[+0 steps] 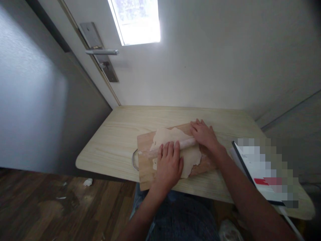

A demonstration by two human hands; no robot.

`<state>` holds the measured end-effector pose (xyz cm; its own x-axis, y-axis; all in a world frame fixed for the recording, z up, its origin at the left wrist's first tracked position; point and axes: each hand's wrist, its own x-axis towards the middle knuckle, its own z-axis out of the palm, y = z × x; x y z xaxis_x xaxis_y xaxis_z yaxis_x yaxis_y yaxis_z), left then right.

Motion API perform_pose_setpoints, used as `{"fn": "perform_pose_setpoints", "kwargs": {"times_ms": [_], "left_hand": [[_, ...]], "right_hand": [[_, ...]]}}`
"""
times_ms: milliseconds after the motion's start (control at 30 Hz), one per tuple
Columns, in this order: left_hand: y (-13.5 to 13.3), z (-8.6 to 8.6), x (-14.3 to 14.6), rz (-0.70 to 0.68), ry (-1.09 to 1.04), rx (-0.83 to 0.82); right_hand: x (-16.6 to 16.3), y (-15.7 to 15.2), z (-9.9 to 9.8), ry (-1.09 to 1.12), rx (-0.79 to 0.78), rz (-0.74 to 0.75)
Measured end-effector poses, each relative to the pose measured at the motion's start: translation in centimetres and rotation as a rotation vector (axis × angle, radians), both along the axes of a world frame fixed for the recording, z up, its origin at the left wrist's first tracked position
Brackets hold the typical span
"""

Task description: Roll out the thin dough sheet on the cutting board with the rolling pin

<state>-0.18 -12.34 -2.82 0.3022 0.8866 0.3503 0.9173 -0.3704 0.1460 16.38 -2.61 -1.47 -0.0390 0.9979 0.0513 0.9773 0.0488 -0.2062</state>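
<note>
In the head view, take the bare middle of the rolling pin [185, 144] as the centre of a dial, with twelve o'clock toward the door [213, 67]. Even weight from both palms would suit this step best: a heavier push at one end would probably thin the dough sheet [192, 160] on that side. Its edge is ragged at five o'clock, so lighter pressure there seems wise. The wooden board [146, 172], its metal handle [134, 160] between eight and nine o'clock, ought to be kept from sliding on the table [107, 147].

The pin lies across the dough, slanting from just below nine o'clock to between two and three. The left hand [170, 164], at seven o'clock, rests extended fingers over the pin without wrapping it; its thumb stands apart. The right hand [204, 134], at two o'clock, lies over the pin's other end, fingers extended, not clenched. Dough shows beyond the pin at ten o'clock, and nearer the person between the two hands. A screened device [250, 167] lies at four o'clock.
</note>
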Motion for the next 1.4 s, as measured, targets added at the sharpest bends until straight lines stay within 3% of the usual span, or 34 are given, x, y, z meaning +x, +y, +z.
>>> {"fn": "perform_pose_setpoints", "kwargs": {"times_ms": [167,500,767,1000,1167,1400], "left_hand": [[-0.5,0.0,0.3,0.034,-0.014,0.004],[-0.7,0.2,-1.0,-0.109,0.001,0.016],[-0.6,0.4,-4.3,-0.127,0.053,0.005],[1.2,1.3,-6.5,-0.211,0.117,-0.046],[0.3,1.0,-6.6,-0.119,0.062,-0.064],[-3.7,0.5,-4.1,0.088,0.113,-0.057]], "right_hand": [[-0.3,0.4,-0.1,-0.014,0.0,0.028],[1.2,-6.8,-2.0,0.177,0.243,0.049],[2.1,-10.6,-3.2,0.348,0.341,0.219],[2.2,-10.6,-3.3,0.324,0.342,0.235],[2.6,-9.4,-3.1,0.323,0.298,0.22],[3.8,-5.9,-2.4,0.283,0.21,0.342]]}}
